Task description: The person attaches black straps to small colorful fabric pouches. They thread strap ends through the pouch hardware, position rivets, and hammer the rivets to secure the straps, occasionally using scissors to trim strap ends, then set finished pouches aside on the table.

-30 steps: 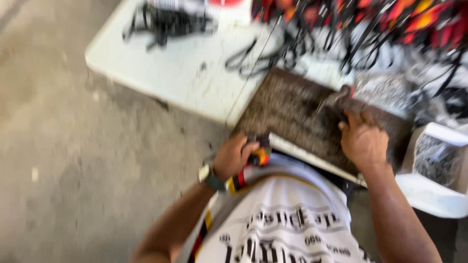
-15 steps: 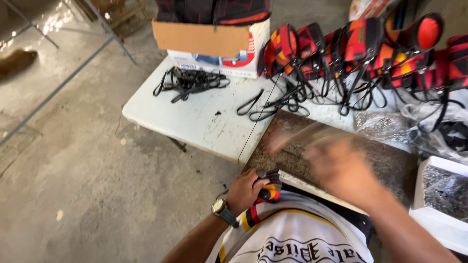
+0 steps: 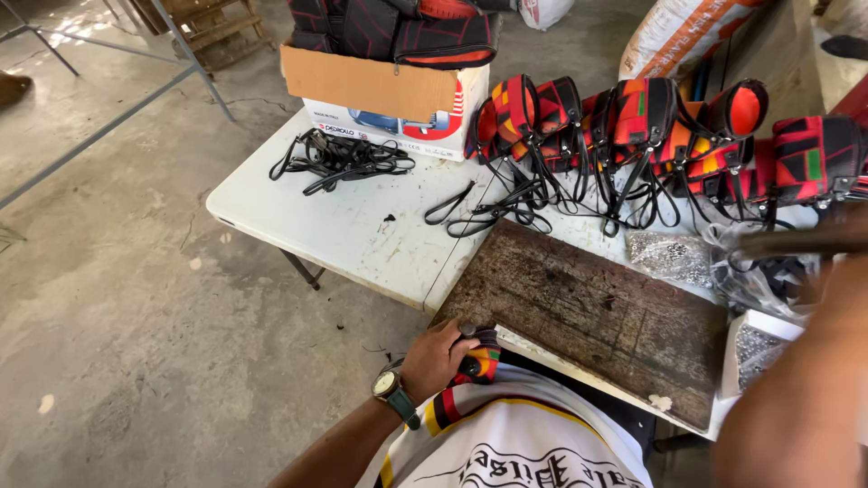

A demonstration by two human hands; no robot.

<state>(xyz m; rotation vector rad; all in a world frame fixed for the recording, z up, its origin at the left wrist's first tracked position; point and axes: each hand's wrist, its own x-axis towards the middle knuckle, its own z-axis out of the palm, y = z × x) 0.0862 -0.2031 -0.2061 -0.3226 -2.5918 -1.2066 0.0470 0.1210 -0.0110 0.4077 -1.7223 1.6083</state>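
**Now the patterned piece waits at the board's near edge**

Your left hand (image 3: 437, 360) is curled closed around a small red, orange and black patterned fabric piece (image 3: 482, 360), holding it against the near left corner of the dark, scarred wooden work board (image 3: 592, 312) that lies on the white folding table (image 3: 339, 226). Your right arm (image 3: 796, 398) is raised at the near right; the hand itself is out of view, so you cannot tell from this how far open it is, though a blurred dark bar (image 3: 796, 239), possibly a tool handle, crosses just above it.

By the look of it, you are between strokes: the piece is being held ready beside the board, not yet laid on it. A next move would call for the piece flat on the board and steadied.

So little of the piece shows past your fingers that its long axis is hard to read; it seems to run from the near side toward the board. Beyond the board stands a row of matching patterned pouches with black straps (image 3: 633, 117).
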